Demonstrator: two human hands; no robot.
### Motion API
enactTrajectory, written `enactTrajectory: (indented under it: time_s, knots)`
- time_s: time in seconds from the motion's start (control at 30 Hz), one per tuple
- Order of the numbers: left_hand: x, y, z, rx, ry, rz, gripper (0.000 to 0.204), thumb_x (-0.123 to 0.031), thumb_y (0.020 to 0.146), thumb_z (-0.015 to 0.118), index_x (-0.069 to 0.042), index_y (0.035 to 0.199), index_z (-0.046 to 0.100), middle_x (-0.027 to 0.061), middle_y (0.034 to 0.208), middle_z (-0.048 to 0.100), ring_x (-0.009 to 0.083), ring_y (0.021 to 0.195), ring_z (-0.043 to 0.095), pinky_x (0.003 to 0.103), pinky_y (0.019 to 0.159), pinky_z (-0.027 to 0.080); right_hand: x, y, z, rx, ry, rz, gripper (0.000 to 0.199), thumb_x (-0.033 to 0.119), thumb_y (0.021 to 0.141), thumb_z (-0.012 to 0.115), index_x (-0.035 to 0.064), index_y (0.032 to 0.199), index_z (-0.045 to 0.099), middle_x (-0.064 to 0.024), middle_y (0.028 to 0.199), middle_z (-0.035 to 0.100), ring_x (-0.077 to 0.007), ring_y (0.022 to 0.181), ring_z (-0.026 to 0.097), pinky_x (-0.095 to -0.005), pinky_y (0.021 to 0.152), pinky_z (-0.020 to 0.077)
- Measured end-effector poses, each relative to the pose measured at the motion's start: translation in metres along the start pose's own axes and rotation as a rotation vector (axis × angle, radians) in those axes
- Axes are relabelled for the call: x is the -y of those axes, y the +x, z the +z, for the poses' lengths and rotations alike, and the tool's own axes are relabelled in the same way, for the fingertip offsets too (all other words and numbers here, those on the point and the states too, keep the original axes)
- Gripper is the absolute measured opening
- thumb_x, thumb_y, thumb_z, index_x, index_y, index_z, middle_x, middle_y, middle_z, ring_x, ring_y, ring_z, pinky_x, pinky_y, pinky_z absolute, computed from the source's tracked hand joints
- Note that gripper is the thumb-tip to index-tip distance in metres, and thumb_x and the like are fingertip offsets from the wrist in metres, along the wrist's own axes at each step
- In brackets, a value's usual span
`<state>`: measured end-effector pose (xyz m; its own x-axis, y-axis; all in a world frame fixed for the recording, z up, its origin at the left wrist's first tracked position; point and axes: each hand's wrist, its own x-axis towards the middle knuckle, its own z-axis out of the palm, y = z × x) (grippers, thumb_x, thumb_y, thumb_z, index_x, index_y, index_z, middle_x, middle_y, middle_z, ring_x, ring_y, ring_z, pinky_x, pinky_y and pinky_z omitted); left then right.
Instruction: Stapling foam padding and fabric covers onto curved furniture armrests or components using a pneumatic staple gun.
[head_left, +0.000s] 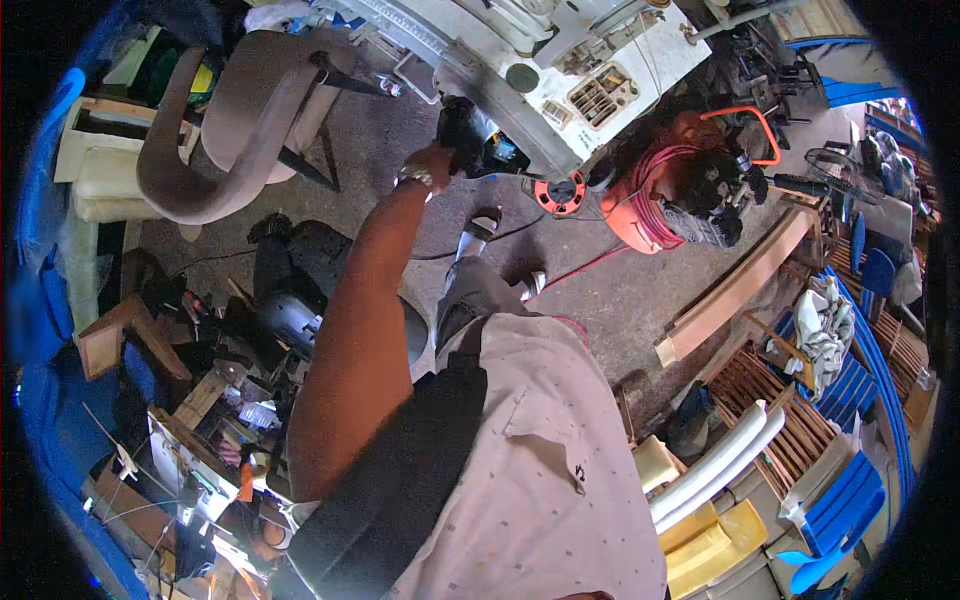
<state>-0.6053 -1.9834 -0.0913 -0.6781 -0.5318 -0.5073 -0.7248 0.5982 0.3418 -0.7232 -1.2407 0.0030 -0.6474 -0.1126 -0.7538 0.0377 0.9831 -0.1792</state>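
My left hand (pixel 430 166), with a metal watch or bracelet at its wrist, reaches forward to a black object (pixel 462 130) below the edge of a white-topped machine table (pixel 655 62). It touches or overlaps the near left side of that object, and the fingers are hidden against the dark surface. Whether they grip it I cannot tell. Small blue and light-coloured pieces (pixel 508 150) show just right of the black object, under the table's edge. My right hand is out of view.
Right of the table stands an orange air compressor (pixel 630 205) with a coiled red hose; an orange cable reel (pixel 559 194) lies nearby. A brown upholstered chair (pixel 250 120) is at the left. Cables cross the floor. A wooden beam (pixel 735 285) lies right; clutter fills the lower left.
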Motion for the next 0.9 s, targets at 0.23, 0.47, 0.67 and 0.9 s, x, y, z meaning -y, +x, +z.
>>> enactTrajectory:
  time_s: [0.23,0.47,0.67,0.9]
  knots:
    - [0.140,-0.075,0.069,-0.457,-1.250,-0.271,0.039,-0.030,0.086,0.074,-0.008,0.117,0.066,0.0107,0.101,0.070,0.0199,0.076,0.067,0.036,0.064,0.054,0.048,0.021,-0.017,0.023,0.040,-0.092,0.050,0.043,0.093,0.060,0.0036,0.123,0.064,-0.0195,0.105,0.071,-0.0269,0.093,0.070,-0.0383,0.080,0.0544]
    - [0.081,-0.120,-0.052,-0.616,-1.562,-0.238,0.042,-0.016,0.083,0.080,-0.006,0.118,0.059,0.0031,0.085,0.068,0.0110,0.067,0.063,0.028,0.057,0.052,0.049,0.043,-0.028,-0.012,0.069,-0.132,0.050,0.043,0.093,0.060,0.0038,0.124,0.064,-0.0198,0.107,0.071,-0.0266,0.096,0.069,-0.0378,0.083,0.0541]
    - [0.045,-0.094,-0.035,-0.503,-0.796,0.347,0.048,-0.019,0.086,0.075,-0.005,0.129,0.057,0.0163,0.134,0.057,0.0287,0.099,0.069,0.036,0.080,0.058,0.074,0.037,-0.025,0.048,0.237,-0.102,0.045,0.037,0.094,0.061,0.0025,0.124,0.064,-0.0187,0.115,0.069,-0.0232,0.107,0.065,-0.0350,0.093,0.0497]
    - [-0.049,0.021,-0.037,0.101,-0.099,0.267,0.047,-0.025,0.087,0.070,-0.012,0.130,0.058,0.0126,0.143,0.052,0.0254,0.116,0.062,0.040,0.094,0.053,0.092,-0.003,-0.025,-0.055,0.245,-0.069,0.042,0.034,0.096,0.060,0.0024,0.123,0.065,-0.0170,0.113,0.070,-0.0224,0.105,0.066,-0.0351,0.091,0.0505]
